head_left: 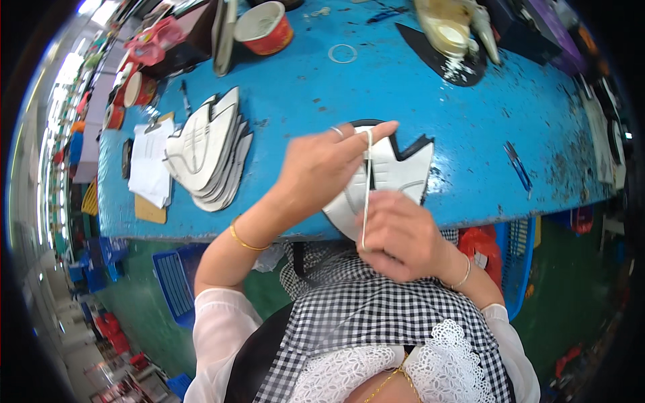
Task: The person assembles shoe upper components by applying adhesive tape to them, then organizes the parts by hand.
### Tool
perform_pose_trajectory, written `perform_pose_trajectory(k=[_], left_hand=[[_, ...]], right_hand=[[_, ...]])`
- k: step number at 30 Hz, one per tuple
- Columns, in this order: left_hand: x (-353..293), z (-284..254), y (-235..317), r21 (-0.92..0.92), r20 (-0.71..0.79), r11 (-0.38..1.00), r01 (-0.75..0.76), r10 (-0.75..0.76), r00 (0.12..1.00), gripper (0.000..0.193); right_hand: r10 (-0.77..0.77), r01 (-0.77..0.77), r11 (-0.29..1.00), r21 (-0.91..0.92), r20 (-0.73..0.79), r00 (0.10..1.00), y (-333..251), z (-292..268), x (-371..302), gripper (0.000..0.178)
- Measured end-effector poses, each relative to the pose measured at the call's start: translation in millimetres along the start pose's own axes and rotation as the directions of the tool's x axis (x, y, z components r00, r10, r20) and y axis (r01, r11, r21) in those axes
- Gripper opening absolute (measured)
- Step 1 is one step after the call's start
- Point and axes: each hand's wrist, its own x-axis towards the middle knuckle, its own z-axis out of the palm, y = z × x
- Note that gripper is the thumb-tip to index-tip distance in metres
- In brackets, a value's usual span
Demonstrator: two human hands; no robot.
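Note:
A thin white cord (367,189) is stretched taut between my two hands. My left hand (322,161) has its index finger held out with the cord looped over it, and the other fingers are curled in. My right hand (400,235) is closed, pinching the lower end of the cord near the table's front edge. Beneath both hands lies a white shoe upper piece (403,171) with dark edging and a notch on its far side. My hands partly cover this piece. A stack of similar white shoe upper pieces (205,148) rests to the left.
Beyond the stack is a clipboard with papers (149,168). A red paper tub (264,30) and a glue-stained container (449,30) on a black sheet stand at the back of the blue table (289,101). A pen (517,166) lies right. Blue baskets (176,282) flank my lap.

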Motion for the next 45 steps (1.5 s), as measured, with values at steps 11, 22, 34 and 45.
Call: perform_pose_trajectory(k=[11,22,34,45], left_hand=[[6,15,-28,-0.866,0.062,0.484,0.123,-0.141,0.988,0.084],[31,21,-62,-0.119,0.476,0.911,0.394,-0.296,0.828,0.081],[8,-7,-18,-0.414,0.576,0.768,0.489,-0.195,0.794,0.054],[-18,-8,76,-0.559,0.316,0.824,0.093,0.108,0.943,0.039]], right_hand=[[0.592,-0.572,0.773,0.274,0.012,0.806,7,29,-14,0.014],[0.688,-0.645,0.691,0.328,-0.024,0.725,26,36,-15,0.015],[0.547,-0.467,0.77,0.434,-0.074,0.834,18,25,-40,0.014],[0.858,0.089,0.295,0.951,-0.305,0.414,-28,-80,-149,0.026]])
